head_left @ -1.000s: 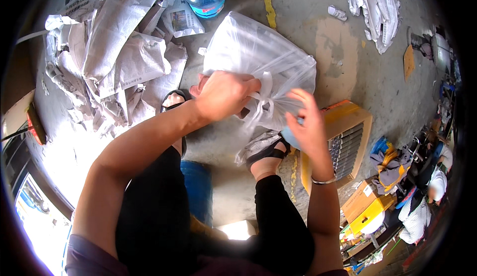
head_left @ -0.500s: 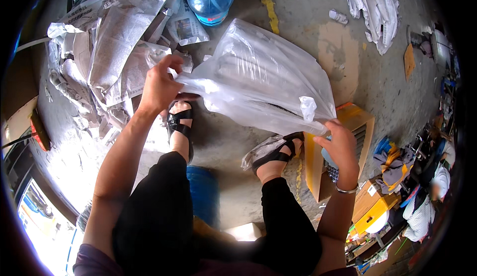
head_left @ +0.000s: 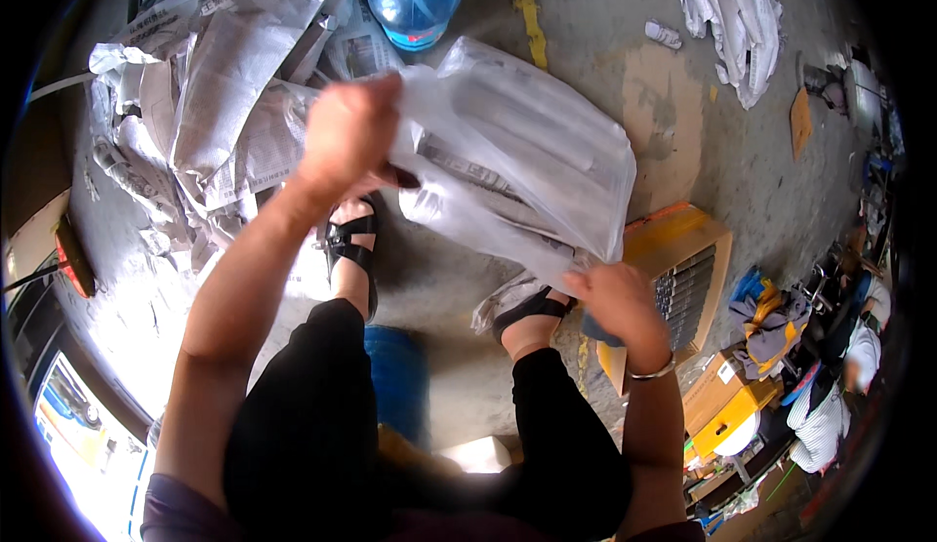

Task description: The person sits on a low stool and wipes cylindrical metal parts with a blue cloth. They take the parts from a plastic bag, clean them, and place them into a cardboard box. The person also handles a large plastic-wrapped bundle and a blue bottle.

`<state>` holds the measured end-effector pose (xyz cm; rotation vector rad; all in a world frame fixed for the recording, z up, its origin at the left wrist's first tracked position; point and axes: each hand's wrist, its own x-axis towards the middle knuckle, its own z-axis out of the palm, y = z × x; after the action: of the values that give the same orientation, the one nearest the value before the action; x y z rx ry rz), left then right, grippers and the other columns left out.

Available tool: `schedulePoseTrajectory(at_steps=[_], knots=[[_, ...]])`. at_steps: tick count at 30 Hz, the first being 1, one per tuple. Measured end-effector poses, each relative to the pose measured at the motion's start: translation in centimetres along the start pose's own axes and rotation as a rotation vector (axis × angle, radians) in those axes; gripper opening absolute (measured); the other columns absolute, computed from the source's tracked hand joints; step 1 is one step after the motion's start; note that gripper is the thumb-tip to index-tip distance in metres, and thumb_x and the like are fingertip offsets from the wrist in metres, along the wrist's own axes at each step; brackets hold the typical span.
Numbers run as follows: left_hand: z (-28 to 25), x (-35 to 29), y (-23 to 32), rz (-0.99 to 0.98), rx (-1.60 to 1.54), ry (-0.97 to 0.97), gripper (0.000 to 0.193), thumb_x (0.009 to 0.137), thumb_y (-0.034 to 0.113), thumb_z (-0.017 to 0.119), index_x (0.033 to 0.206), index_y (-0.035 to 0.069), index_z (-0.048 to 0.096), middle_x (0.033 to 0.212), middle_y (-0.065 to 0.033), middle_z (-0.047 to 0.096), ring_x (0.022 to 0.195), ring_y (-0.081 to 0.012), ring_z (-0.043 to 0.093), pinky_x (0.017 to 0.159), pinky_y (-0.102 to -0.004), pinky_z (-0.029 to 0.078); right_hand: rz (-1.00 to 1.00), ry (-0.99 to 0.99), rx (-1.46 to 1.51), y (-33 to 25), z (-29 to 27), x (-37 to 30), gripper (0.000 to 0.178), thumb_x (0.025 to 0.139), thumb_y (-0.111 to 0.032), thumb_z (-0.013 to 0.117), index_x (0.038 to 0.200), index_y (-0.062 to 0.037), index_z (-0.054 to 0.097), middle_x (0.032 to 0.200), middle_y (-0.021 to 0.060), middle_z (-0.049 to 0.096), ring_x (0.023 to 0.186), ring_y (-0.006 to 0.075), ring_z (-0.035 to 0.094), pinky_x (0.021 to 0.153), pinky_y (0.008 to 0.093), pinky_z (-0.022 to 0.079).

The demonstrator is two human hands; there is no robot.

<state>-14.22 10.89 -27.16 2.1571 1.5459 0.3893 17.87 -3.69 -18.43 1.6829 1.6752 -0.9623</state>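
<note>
A translucent plastic bag (head_left: pixel 532 127) stretches between my hands above the floor. My left hand (head_left: pixel 351 132) is closed on its left end, somewhat smeared by motion. At the bag's lower right corner, my right hand (head_left: pixel 622 300) pinches the film. Through the plastic, printed newsprint and a dark strip show faintly; I cannot tell whether they lie inside or behind it. Something small and dark shows just below my left hand. Close to my right hand stands an open cardboard box (head_left: pixel 722 288) holding rows of dark, ribbed items.
Crumpled newspapers (head_left: pixel 234 83) heap up at the left. Beyond the bag stands a big blue water bottle (head_left: pixel 415 5). Rolled papers (head_left: pixel 737 20) lie far right, and clothes (head_left: pixel 776 318) with mixed clutter line the right side. Between my legs is a blue drum-like container (head_left: pixel 398 381).
My left hand has moved right and up, and my right hand left and down. The bag's ends are closer together, its film is folded differently, and more of the box's contents shows.
</note>
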Motion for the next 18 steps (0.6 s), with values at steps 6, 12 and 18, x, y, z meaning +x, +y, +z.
schedulePoseTrajectory(at_steps=[6, 12, 18], knots=[[-3.3, 1.5, 2.3, 0.056, -0.08, 0.088, 0.018, 0.076, 0.011, 0.062, 0.093, 0.007, 0.058, 0.091, -0.011, 0.063, 0.073, -0.036, 0.062, 0.061, -0.0434, 0.051, 0.244, 0.215, 0.114, 3.0, -0.1, -1.8, 0.038, 0.084, -0.04, 0.062, 0.096, -0.0041, 0.065, 0.083, 0.0216, 0.065, 0.082, 0.0399, 0.062, 0.071, 0.0453, 0.048], [-7.2, -0.3, 9.2, 0.623, 0.17, -0.15, 0.028, 0.071, 0.013, 0.07, 0.097, 0.008, 0.061, 0.09, -0.0017, 0.063, 0.059, -0.0223, 0.063, 0.05, -0.0323, 0.05, 0.033, 0.346, 0.505, -0.8, -4.2, -2.4, 0.034, 0.084, -0.031, 0.064, 0.105, -0.0054, 0.06, 0.083, 0.0176, 0.066, 0.081, 0.0384, 0.063, 0.069, 0.0446, 0.048], [1.7, 0.1, 4.7, 0.384, 0.394, -0.421, 0.017, 0.081, 0.022, 0.06, 0.092, 0.01, 0.064, 0.07, -0.0076, 0.065, 0.06, -0.024, 0.065, 0.052, -0.0358, 0.052, 0.316, 0.233, -0.106, -0.4, -3.6, 3.8, 0.035, 0.08, -0.021, 0.068, 0.108, -0.0027, 0.057, 0.085, 0.0205, 0.066, 0.083, 0.0373, 0.064, 0.073, 0.043, 0.05]])
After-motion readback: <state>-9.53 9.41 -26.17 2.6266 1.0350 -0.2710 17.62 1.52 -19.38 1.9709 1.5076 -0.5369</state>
